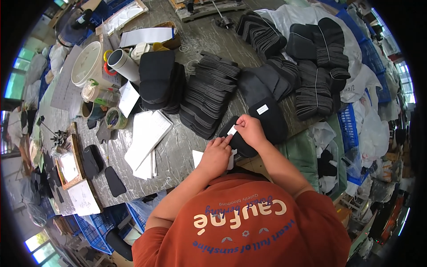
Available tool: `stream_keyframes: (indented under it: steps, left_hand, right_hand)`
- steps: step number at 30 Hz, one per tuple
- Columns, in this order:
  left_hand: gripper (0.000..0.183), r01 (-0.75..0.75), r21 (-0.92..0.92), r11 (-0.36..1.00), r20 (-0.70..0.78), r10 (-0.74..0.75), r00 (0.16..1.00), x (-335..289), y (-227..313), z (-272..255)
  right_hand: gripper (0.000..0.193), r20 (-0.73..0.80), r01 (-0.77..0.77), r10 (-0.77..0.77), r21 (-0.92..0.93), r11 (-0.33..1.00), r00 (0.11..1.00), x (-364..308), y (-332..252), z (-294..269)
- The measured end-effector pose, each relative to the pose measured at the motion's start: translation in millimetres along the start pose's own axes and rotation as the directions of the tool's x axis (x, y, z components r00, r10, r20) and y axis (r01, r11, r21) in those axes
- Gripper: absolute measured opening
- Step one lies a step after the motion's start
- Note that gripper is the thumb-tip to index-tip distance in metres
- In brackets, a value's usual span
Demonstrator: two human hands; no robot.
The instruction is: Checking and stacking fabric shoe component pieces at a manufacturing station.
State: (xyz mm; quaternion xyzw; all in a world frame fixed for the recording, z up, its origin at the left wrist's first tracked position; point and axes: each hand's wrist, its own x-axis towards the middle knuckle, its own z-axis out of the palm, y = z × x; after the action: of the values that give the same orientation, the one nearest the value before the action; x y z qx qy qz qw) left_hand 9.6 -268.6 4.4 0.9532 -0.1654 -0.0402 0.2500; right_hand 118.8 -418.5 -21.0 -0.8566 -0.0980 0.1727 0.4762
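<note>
A black insole-shaped pad (242, 146) lies at the table's near edge in front of me, with a small white label (231, 130) on it. The fingers of my right hand (250, 132) are pinched together at the label's right end. My left hand (216, 154) lies with its fingers stretched out, the fingertips touching the pad beside the label's lower end. White paper (197, 157) shows partly from under the left hand. Just beyond my right hand is a larger black pad (271, 122) bearing another white label (263, 109).
Fanned stacks of black pads (209, 93) stand beyond my hands, with tied bundles (315, 89) at the right. White papers (149, 138), a white cup (122, 62), a tape roll (116, 119) and a tub (87, 64) are at the left. A green bag (299, 155) hangs by the right edge.
</note>
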Motion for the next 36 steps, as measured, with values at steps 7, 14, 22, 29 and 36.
stream_keyframes:
  steps: [7,14,22,29,36]
  left_hand:
    - [0.020,0.010,0.051,0.999,0.027,-0.012,1.000,-0.3,0.1,1.7]
    - [0.017,0.029,-0.078,0.997,0.071,-0.024,0.997,-7.1,0.1,-5.5]
    - [0.012,0.033,-0.265,0.964,-0.096,-0.061,0.994,-9.2,-14.4,8.8]
    - [0.014,0.116,-0.543,0.832,-0.171,-0.245,0.954,0.1,-8.8,-4.7]
    - [0.039,0.559,-0.604,0.568,0.104,-0.639,0.762,-1.5,-5.9,-16.0]
  right_hand:
    - [0.020,-0.090,-0.061,0.047,-0.149,0.987,0.995,0.7,-14.4,3.6]
    - [0.020,-0.167,0.213,-0.299,-0.399,0.892,0.939,4.2,-2.0,-1.2]
    - [0.016,-0.349,0.071,-0.142,-0.209,0.975,0.926,20.2,-11.5,-89.1]
    - [0.016,0.193,-0.053,0.018,0.180,0.982,0.981,-20.3,-12.4,-41.1]
    - [0.009,0.146,0.301,-0.332,0.201,0.932,0.932,-39.3,-34.3,-9.4]
